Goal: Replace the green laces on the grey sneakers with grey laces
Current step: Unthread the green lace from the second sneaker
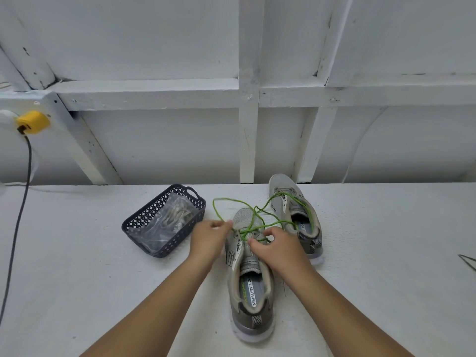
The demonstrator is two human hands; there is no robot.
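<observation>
1. Near grey sneaker (251,276) stands on the white table (386,253), heel toward the viewer; green lace (253,220) is partly threaded at the lower eyelets, loose ends looping toward the far sneaker (296,210).
2. Left hand (210,239) pinches the green lace at the sneaker's left edge.
3. Right hand (279,247) has fingers curled at the eyelets, pinching the lace.
4. Dark plastic basket (164,220), left of the shoes, holds bagged grey laces (176,215).
5. Far sneaker's eyelets carry a green lace too.

White framed plank wall (247,47) behind white table (77,253); yellow plug (33,122), possibly socket adapter.
</observation>
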